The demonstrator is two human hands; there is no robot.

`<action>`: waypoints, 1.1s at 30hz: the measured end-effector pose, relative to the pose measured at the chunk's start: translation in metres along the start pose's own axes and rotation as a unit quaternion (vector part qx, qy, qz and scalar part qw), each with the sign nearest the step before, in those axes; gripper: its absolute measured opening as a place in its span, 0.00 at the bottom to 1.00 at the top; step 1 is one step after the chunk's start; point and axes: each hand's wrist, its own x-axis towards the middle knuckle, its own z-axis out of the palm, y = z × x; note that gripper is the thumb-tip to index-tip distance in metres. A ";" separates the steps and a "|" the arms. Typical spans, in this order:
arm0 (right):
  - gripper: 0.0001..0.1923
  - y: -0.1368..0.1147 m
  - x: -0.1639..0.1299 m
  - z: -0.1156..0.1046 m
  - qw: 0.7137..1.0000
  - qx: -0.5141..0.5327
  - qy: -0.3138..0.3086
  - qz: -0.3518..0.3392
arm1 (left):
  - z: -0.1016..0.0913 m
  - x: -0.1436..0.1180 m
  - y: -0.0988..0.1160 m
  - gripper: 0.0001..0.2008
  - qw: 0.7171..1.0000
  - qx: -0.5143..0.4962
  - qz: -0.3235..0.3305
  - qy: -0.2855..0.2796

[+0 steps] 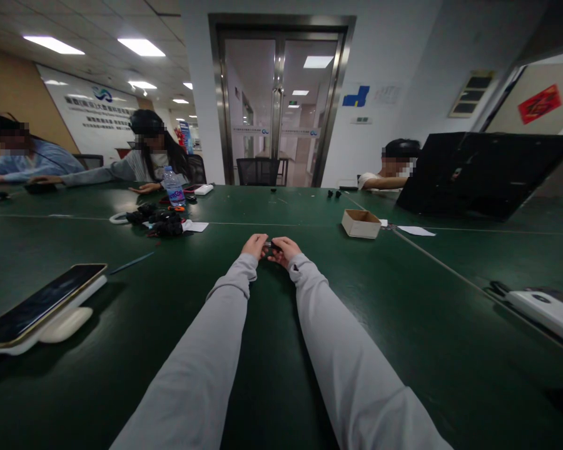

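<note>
Small dark object (271, 246), mostly hidden between both hands' fingers (263, 249).

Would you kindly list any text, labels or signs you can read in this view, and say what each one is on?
No text can be read.
Wall banner: lines of characters, too blurred.
Water bottle label: too small.
Red paper sign: character unclear.
Glass door strip: too small.
Small black part between both hands: no marking visible.

Nothing here reads clearly. The white wall banner (94, 115) carries a blue-green logo and dark lines of characters, too small to make out. The red sign (539, 103) bears a gold character, perhaps, blurred.
</note>
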 end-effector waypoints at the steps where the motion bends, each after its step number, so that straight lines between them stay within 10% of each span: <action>1: 0.07 0.000 0.000 0.000 1.000 -0.001 -0.002 0.002 | 0.000 0.000 -0.001 0.13 1.000 -0.002 0.006 0.003; 23: 0.09 -0.001 -0.018 0.013 0.997 -0.042 -0.039 0.049 | -0.006 -0.016 0.005 0.11 0.995 0.033 0.094 -0.019; 30: 0.15 -0.015 -0.060 0.037 0.974 -0.138 -0.152 0.094 | -0.059 -0.067 0.038 0.14 0.982 0.081 0.133 -0.112; 33: 0.17 -0.059 -0.064 0.022 0.978 -0.171 -0.120 -0.017 | -0.110 -0.101 0.055 0.13 0.960 0.198 0.136 -0.141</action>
